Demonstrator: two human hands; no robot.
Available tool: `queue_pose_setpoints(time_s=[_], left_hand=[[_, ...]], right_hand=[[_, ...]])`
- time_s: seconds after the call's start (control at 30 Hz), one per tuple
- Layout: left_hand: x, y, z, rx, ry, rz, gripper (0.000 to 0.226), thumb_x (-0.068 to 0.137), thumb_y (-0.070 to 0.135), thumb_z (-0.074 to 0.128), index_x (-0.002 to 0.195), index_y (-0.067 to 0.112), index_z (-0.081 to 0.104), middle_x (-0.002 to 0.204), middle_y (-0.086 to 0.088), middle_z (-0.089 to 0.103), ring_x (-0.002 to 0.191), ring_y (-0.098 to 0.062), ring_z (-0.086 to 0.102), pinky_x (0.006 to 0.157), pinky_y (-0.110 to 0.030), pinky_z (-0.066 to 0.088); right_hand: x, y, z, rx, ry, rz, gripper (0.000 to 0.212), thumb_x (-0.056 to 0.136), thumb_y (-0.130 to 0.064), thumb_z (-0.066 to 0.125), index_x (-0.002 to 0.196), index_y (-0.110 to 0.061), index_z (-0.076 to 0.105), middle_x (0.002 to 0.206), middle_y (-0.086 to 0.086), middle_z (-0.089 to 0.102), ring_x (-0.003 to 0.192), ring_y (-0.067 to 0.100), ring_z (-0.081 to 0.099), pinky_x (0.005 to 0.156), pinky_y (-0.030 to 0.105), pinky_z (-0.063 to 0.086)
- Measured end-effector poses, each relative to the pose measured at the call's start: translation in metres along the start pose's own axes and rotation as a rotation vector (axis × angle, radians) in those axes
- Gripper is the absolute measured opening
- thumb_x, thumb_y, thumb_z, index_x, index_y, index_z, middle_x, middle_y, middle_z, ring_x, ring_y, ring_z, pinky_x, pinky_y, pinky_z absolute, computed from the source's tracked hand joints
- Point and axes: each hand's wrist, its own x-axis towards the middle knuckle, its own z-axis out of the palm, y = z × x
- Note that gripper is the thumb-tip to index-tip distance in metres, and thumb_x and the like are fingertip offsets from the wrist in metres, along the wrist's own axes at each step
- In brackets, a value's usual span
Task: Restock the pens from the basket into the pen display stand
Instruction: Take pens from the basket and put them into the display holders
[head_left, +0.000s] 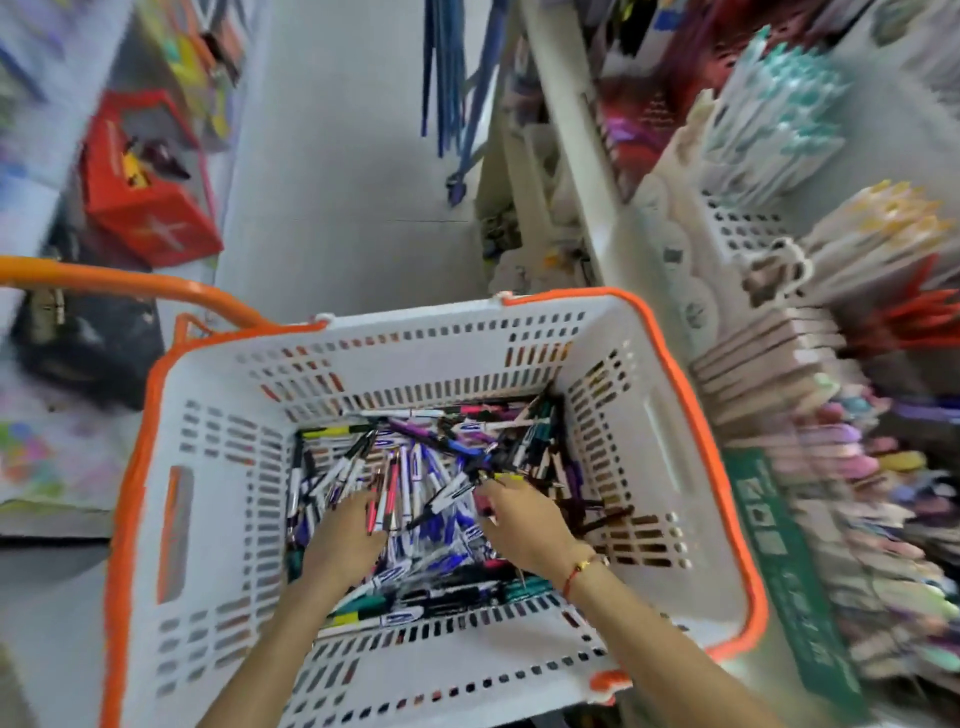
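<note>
Your left hand (345, 540) and right hand (524, 525) were buried in the pens (431, 499) in the basket (675, 395); grasp unclear through blur. Loose jumble: a mixed grab could have spilled short of the display stand (841, 467).

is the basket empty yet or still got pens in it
Not empty. A jumbled pile of pens covers the floor of the basket, and the left hand and right hand are both down among them.
</note>
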Motion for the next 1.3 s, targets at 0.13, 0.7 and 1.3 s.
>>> queue_pose_setpoints(time_s=[0.13,0.7,1.3], left_hand=[[0.013,-0.023,0.007,0.188,-0.12,-0.019,0.07,0.096,0.012,0.056,0.154,0.013,0.016,0.16,-0.009,0.014,0.142,-0.026,0.031,0.109,-0.03,0.034],[0.03,-0.04,-0.018,0.284,-0.154,-0.098,0.059,0.097,0.008,0.043,0.152,0.018,0.025,0.151,-0.008,0.038,0.125,-0.025,0.051,0.096,-0.033,0.047],[0.018,-0.028,-0.032,0.168,-0.116,-0.216,0.022,0.098,0.011,0.037,0.114,0.006,0.052,0.083,-0.003,0.051,0.068,-0.017,0.049,0.059,-0.028,0.038]], right_hand=[[0.029,-0.035,0.01,0.011,0.081,-0.164,0.034,0.101,-0.021,0.046,0.133,-0.009,0.052,0.129,0.012,0.055,0.12,0.03,0.05,0.092,0.042,0.049],[0.097,-0.111,0.063,-0.257,0.04,0.164,0.074,0.095,-0.052,0.049,0.138,0.005,0.027,0.134,0.017,0.039,0.122,0.03,0.042,0.099,0.036,0.041],[0.094,-0.088,0.052,0.227,-0.164,0.113,0.031,0.095,-0.042,0.054,0.086,-0.013,0.048,0.074,0.003,0.053,0.065,0.019,0.052,0.057,0.03,0.043]])
